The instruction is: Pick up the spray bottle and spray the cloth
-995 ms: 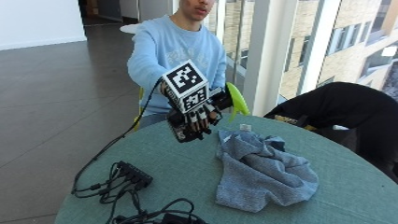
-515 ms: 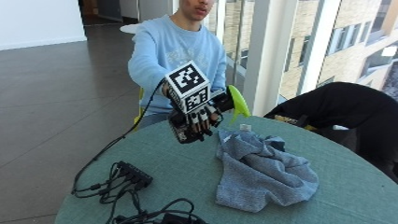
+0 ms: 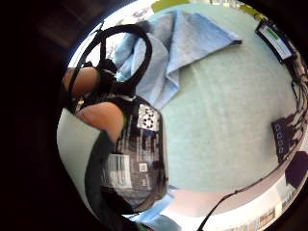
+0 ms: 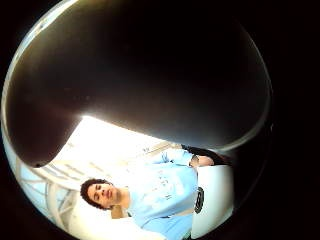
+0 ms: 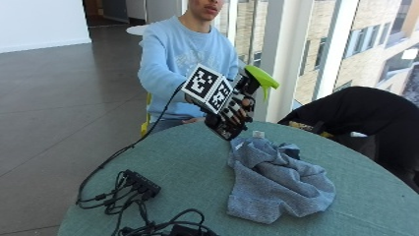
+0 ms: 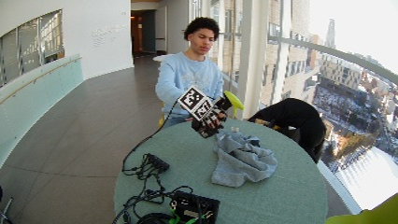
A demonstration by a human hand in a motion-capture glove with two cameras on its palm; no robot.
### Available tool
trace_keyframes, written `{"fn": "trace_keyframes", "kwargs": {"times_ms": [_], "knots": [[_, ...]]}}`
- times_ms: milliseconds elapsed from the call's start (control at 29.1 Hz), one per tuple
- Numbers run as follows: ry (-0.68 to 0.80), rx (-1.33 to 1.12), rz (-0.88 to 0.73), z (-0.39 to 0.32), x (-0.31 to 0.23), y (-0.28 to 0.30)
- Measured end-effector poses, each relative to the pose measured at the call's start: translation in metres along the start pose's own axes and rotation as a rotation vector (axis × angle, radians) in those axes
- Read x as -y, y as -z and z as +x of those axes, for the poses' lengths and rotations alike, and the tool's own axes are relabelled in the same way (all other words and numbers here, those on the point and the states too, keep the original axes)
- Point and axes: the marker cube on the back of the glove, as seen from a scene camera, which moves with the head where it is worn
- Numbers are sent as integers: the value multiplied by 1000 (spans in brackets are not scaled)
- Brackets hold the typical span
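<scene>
My gloved right hand (image 5: 230, 112) grips a black spray bottle (image 5: 225, 129) with a green spray head (image 5: 262, 77), held in the air over the far edge of the round green table (image 5: 190, 162). The bottle is tilted, with its head up and pointing right. A crumpled blue-grey cloth (image 5: 280, 178) lies on the table just below and to the right of the hand. In the little finger side palm view the bottle's black label (image 3: 137, 154) is close to the palm, with the cloth (image 3: 178, 45) beyond it. A dark shape (image 4: 150, 65) fills the thumb side palm view.
A power strip and black cables (image 5: 140, 184) lie at the table's front left, and a black box (image 6: 194, 207) sits at the near edge. A small white-capped thing (image 5: 258, 133) stands behind the cloth. A dark jacket (image 5: 367, 113) hangs on the right.
The hand with the bottle has shifted slightly to the right, towards the cloth, and the green spray head stands higher. The cloth has not moved.
</scene>
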Motion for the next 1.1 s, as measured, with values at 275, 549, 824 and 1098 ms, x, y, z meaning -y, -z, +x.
{"fn": "trace_keyframes", "kwargs": {"times_ms": [275,549,824,1098], "knots": [[224,247,86,-53,20,-60],[328,332,115,-89,45,-130],[362,370,133,-103,63,-181],[366,344,151,-100,72,-202]]}}
